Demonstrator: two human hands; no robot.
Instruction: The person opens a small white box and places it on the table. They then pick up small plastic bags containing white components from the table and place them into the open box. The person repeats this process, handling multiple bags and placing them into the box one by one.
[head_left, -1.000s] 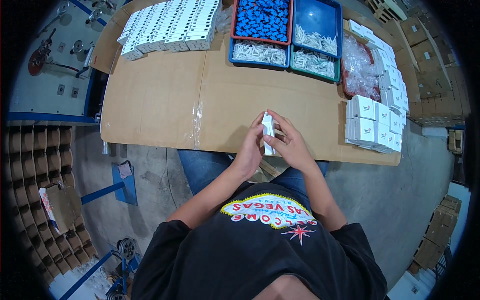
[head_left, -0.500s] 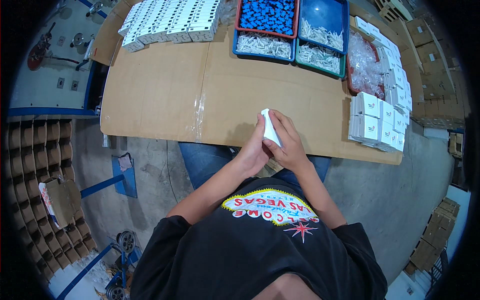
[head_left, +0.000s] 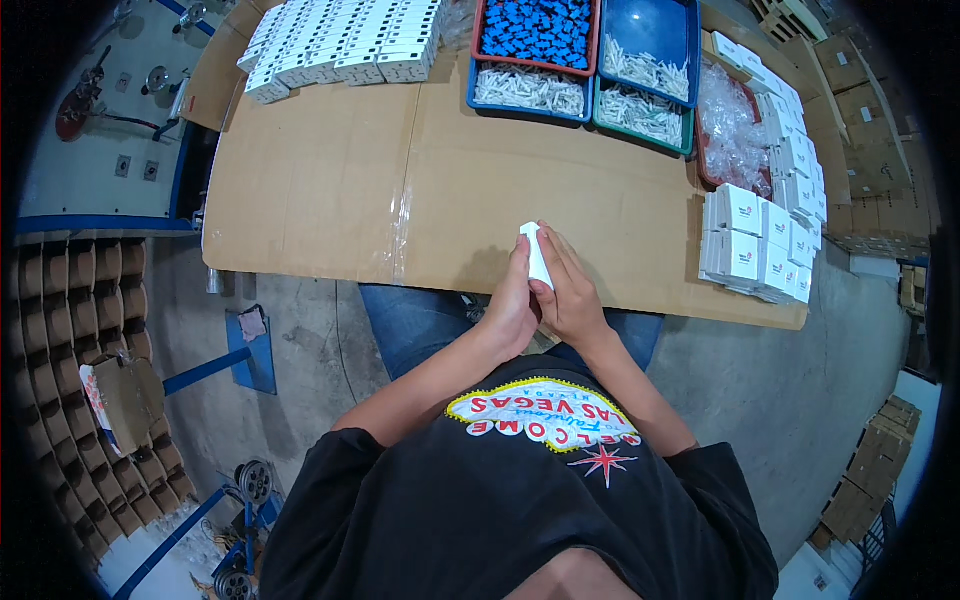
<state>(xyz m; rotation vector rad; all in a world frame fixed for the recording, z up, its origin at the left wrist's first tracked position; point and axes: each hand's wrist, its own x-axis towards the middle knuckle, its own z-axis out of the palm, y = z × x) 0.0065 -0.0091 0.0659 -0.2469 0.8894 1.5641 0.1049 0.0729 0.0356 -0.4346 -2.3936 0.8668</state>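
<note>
A small white box (head_left: 536, 256) is held between my two hands over the near edge of the cardboard-covered table. My left hand (head_left: 513, 305) presses against its left side, the fingers mostly hidden behind it. From the other side my right hand (head_left: 573, 292) closes on it, with the thumb across its near end and the fingers along its right face. The box's narrow white side faces up; its other faces are covered by my hands.
Flat cardboard (head_left: 310, 180) covers the table. White boxes (head_left: 345, 45) stand in rows at the far left, more white boxes (head_left: 742, 240) are stacked at right. Trays hold blue pieces (head_left: 535, 32), white slim pieces (head_left: 530, 88) and clear plastic bags (head_left: 728, 125).
My hands have shifted slightly around the white box, which now sits more upright between them. The fingers of my right hand lie straighter along its side.
</note>
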